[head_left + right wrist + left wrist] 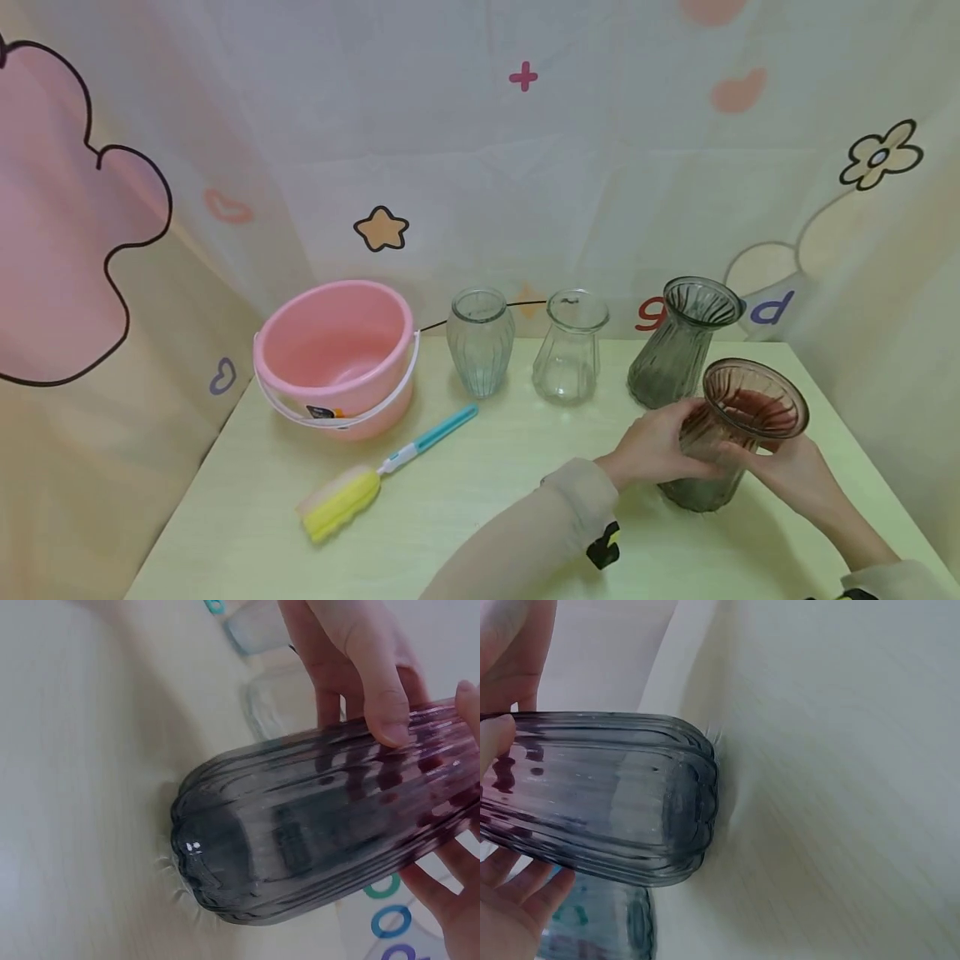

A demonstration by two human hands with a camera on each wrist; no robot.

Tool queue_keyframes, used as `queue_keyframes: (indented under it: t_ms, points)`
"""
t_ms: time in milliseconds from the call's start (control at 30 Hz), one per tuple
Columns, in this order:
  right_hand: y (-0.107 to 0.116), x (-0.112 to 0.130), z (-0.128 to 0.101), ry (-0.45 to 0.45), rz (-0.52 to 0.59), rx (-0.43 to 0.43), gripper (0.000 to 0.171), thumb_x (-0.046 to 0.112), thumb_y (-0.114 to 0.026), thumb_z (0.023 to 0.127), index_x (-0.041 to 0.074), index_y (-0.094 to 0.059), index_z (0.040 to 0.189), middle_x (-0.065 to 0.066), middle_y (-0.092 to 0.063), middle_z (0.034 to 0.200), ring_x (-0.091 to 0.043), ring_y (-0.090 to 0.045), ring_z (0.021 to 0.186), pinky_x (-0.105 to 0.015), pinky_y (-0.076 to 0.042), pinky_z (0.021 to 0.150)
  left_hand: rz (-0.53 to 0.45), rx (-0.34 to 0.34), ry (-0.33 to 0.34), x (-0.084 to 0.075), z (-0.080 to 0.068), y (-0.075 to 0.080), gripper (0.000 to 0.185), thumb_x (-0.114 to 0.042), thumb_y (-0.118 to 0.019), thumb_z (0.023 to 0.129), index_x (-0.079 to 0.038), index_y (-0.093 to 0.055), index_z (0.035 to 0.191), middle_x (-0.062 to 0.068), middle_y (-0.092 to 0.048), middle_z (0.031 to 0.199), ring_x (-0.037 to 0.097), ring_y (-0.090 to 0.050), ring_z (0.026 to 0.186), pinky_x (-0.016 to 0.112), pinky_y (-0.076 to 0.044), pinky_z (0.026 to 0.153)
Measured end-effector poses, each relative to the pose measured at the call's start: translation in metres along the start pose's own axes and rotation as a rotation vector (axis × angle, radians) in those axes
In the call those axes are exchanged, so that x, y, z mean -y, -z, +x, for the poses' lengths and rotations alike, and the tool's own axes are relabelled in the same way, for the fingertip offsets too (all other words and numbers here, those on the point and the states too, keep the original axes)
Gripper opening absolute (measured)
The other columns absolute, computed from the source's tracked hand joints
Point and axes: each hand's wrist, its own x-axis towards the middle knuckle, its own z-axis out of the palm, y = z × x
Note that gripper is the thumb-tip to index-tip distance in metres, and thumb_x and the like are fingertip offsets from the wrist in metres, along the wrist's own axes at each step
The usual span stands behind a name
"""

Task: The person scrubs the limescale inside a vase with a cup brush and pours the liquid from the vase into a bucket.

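Note:
Both hands hold a grey ribbed glass vase (701, 492) with a wide flared rim at the right side of the table. My left hand (660, 446) grips its left side, thumb across the front. From the right, my right hand (797, 477) wraps the neck under the rim, with the thumb on the near face. The vase leans slightly right, its base (206, 855) right at the tabletop in the right wrist view. Just behind the left hand stands a second grey ribbed vase (670, 358).
Two clear glass vases, one rounded (481, 350) and one flared (567, 367), stand along the back. A pink bucket (337, 333) with a white handle is at the back left. In front of it lies a yellow sponge brush (341, 504) with a blue-and-white handle. Printed curtains surround the table (480, 533).

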Motion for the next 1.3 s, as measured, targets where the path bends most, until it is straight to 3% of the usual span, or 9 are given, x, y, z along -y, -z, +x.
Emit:
queue_keyframes:
  t_ms: [267, 500, 833, 1100, 1300]
  points:
    - [0.021, -0.018, -0.009, 0.041, 0.126, 0.02, 0.068, -0.01, -0.063, 0.079, 0.007, -0.033, 0.137, 0.025, -0.044, 0.121, 0.016, -0.045, 0.105, -0.005, -0.041, 0.076, 0.086, -0.006, 0.031, -0.024, 0.009, -0.018, 0.081, -0.052, -0.071, 0.072, -0.033, -0.032, 0.14, -0.021, -0.044, 0.132, -0.007, -0.044, 0.115, 0.013, -0.04, 0.086]
    - [0.026, -0.024, -0.013, 0.039, 0.265, 0.043, 0.07, -0.016, -0.056, 0.081, 0.011, -0.031, 0.139, 0.021, -0.046, 0.123, 0.013, -0.048, 0.105, -0.007, -0.043, 0.076, 0.136, -0.023, 0.066, -0.033, 0.01, -0.025, 0.083, -0.053, -0.07, 0.073, -0.032, -0.028, 0.141, -0.02, -0.044, 0.132, -0.006, -0.044, 0.115, 0.014, -0.042, 0.084]
    - [0.021, -0.022, -0.013, 0.039, 0.117, 0.034, 0.071, -0.006, -0.056, 0.085, 0.009, -0.02, 0.145, 0.026, -0.035, 0.127, 0.018, -0.04, 0.106, -0.003, -0.037, 0.079, 0.132, -0.021, 0.109, -0.034, 0.009, -0.027, 0.087, -0.053, -0.067, 0.075, -0.031, -0.02, 0.144, -0.016, -0.041, 0.137, -0.002, -0.044, 0.119, 0.019, -0.044, 0.085]
    - [0.017, -0.026, -0.017, -0.059, 0.04, 0.01, 0.063, 0.007, -0.058, 0.089, 0.002, -0.024, 0.142, 0.033, -0.034, 0.118, 0.021, -0.032, 0.103, -0.001, -0.031, 0.077, 0.153, -0.002, 0.144, -0.039, 0.008, -0.027, 0.089, -0.052, -0.068, 0.075, -0.025, -0.02, 0.145, -0.011, -0.04, 0.138, 0.003, -0.046, 0.119, 0.02, -0.045, 0.084]
    - [0.019, -0.019, -0.025, -0.06, -0.027, -0.116, 0.068, 0.007, -0.063, 0.086, 0.009, -0.025, 0.143, 0.022, -0.032, 0.125, 0.018, -0.03, 0.107, 0.001, -0.032, 0.075, 0.172, 0.031, 0.116, -0.028, -0.005, -0.012, 0.086, -0.054, -0.064, 0.077, -0.025, -0.021, 0.145, -0.01, -0.035, 0.142, 0.005, -0.041, 0.125, 0.021, -0.045, 0.087]
